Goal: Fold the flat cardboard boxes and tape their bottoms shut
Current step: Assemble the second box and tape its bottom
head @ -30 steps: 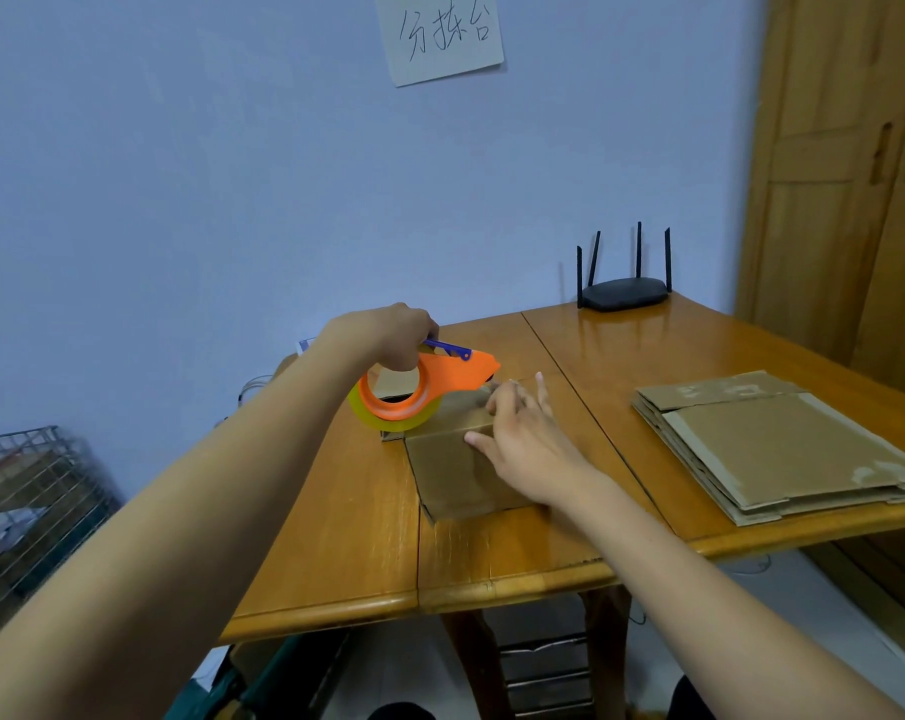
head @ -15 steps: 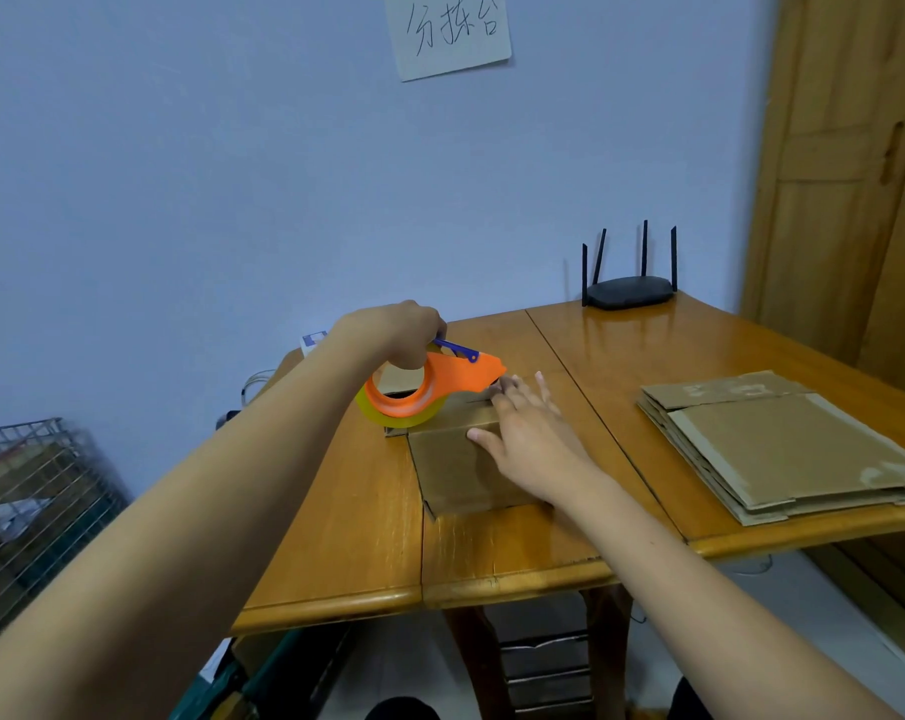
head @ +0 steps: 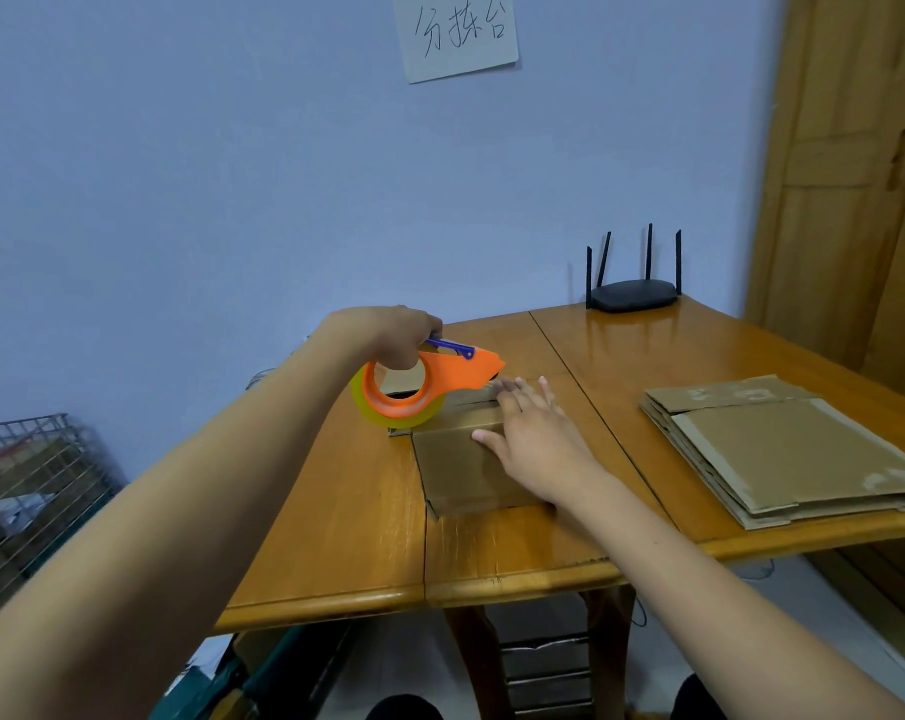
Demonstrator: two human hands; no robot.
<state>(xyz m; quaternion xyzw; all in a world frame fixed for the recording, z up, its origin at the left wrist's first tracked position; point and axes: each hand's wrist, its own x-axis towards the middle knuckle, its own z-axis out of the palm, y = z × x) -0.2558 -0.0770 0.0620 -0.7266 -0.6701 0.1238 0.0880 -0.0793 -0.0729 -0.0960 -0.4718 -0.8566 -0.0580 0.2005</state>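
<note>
The left hand (head: 388, 337) grips the orange tape dispenser (head: 422, 387) at the far end of the cardboard box (head: 466, 459), mid-surface (head: 336, 511). The right hand (head: 531, 439) presses flat, fingers straight, on the box. Light and springy, its flaps probably need pinning near the seam. Flat boxes (head: 783, 449) wait well apart.

A wooden table (head: 336, 511) fills mid-frame, bearing a cardboard box (head: 461, 475) at centre, flat cardboard stack (head: 783, 454) right, router (head: 632, 293) upper right.

Single head view, looking forward-down over table (head: 336, 537), close range.
</note>
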